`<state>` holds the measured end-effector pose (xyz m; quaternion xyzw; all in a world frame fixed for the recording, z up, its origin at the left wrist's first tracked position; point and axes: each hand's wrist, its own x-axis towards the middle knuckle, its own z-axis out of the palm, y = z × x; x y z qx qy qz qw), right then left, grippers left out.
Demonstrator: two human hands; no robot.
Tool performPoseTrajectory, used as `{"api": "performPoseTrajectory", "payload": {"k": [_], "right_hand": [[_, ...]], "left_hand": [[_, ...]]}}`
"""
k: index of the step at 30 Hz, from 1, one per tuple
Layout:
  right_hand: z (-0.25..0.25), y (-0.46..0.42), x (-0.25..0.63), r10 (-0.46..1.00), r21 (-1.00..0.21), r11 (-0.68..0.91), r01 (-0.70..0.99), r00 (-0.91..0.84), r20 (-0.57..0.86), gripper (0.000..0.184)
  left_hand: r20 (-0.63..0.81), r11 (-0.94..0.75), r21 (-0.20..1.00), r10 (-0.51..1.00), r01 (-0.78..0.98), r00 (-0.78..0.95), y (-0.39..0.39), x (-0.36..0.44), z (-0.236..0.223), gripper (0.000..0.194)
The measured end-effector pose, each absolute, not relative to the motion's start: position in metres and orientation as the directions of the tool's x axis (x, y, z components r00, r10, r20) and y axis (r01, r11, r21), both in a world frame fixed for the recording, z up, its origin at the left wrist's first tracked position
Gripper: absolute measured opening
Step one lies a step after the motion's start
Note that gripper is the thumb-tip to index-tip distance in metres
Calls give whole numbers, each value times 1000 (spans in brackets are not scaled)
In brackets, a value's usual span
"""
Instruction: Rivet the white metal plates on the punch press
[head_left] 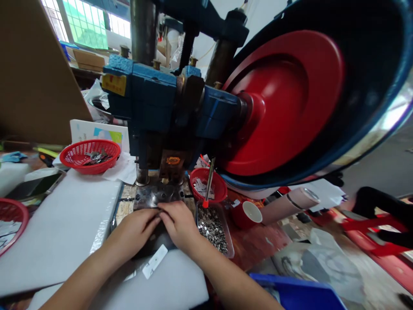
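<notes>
Both hands meet at the front of a blue press [151, 99], at its metal die plate [158, 193]. My left hand [137, 228] reaches in from the left, its fingers together and pointing to the right. Beside it, my right hand [180, 221] is bent inward, and its fingertips overlap those of the left. Whatever they pinch is hidden by the fingers. A flat silver metal plate [155, 261] with small holes lies on white foam [180, 280] just below the hands. The press head [174, 165] stands above the fingers.
A clear tub of small metal parts [213, 228] stands right of the die, with a red basket [219, 189] behind and a red cup [248, 214] farther right. Left are another red basket [90, 157] and a white foam sheet [74, 215]. A red flywheel [290, 103] looms right.
</notes>
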<state>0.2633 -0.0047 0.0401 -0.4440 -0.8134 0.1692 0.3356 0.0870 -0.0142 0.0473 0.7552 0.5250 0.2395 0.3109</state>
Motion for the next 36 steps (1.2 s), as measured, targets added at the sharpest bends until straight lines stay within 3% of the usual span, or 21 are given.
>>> {"api": "performPoseTrajectory", "payload": {"k": [5,10,17,24,30,36], "right_hand": [[34,29,260,926,-720,353,597,-115,359,12],[32,65,254,945,-736,273,620,-30,326,4],[33,79,256,968,-727,223,650,-61,242,22],[27,88,255,978,-788,207,580,-105,180,22],[31,91,253,976,-767,219,603,-148,162,24],[33,84,259,964,-746,261,613,-122,237,21]], "left_hand": [[165,-211,650,977,730,136,13,95,58,31],[244,-195,653,969,732,40,52,99,48,32],[161,-110,734,987,670,-14,73,103,23,39],[63,-90,791,996,606,66,78,104,29,35],[76,-111,778,994,618,81,80,105,32,32],[165,-131,732,986,669,12,65,91,41,37]]}}
